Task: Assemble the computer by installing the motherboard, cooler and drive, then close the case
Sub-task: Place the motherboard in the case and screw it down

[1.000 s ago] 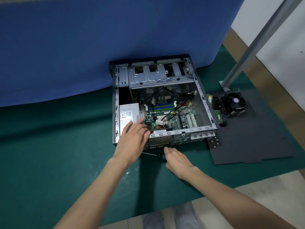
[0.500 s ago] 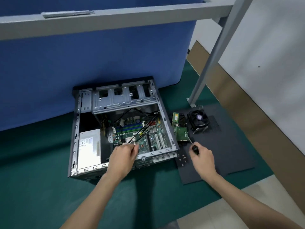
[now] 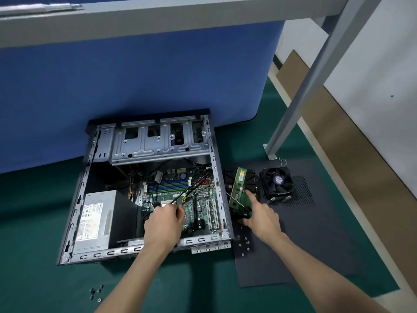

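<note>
Hands: left (image 3: 163,224) over motherboard (image 3: 180,190), right (image 3: 261,220) near cooler (image 3: 276,184)

A blue partition (image 3: 135,86) fills the upper left. A grey metal beam (image 3: 158,16) crosses the top (its slanted leg (image 3: 304,86) stands right). Green mat (image 3: 33,222) covers the lower frame, with a white wall (image 3: 383,64) upper right.

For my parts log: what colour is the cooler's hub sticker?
Purple sticker, clearest in the head view.

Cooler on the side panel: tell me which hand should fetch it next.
Right, likely. The right hand is outside the case, nearer the cooler, though it holds a screwdriver; the left hand is inside, over the motherboard.
</note>
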### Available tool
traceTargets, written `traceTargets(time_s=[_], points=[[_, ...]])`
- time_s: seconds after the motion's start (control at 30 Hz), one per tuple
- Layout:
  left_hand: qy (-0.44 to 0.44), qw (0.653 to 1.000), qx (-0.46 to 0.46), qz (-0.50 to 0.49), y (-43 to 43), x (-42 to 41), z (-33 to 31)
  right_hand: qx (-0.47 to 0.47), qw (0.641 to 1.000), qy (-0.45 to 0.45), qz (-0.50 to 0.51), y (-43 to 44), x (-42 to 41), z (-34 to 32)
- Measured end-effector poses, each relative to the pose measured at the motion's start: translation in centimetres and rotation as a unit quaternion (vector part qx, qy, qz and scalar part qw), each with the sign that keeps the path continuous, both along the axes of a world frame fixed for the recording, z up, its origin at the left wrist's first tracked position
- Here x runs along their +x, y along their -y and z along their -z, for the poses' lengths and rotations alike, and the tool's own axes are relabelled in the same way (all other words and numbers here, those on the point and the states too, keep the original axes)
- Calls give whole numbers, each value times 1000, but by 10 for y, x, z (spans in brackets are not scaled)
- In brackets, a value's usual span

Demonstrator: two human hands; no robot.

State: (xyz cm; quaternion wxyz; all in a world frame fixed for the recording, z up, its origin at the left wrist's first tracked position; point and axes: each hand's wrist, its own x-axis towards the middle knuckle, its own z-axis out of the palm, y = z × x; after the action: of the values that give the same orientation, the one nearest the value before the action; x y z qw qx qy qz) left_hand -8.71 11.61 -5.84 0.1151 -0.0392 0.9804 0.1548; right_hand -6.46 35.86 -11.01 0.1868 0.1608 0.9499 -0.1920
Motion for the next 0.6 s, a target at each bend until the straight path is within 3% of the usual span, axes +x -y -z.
traceTargets(time_s=[0.2, 0.37, 0.6], points=[[16, 1000, -5, 2, 1, -1, 0, 15, 999, -26, -19, -13, -7, 5], [12, 1000, -1, 5, 1, -1, 1, -10, 994, -95, 46, -22, -23, 3], [4, 1000, -2, 7, 1, 0, 3, -12, 993, -93, 74, -28, -43, 2]])
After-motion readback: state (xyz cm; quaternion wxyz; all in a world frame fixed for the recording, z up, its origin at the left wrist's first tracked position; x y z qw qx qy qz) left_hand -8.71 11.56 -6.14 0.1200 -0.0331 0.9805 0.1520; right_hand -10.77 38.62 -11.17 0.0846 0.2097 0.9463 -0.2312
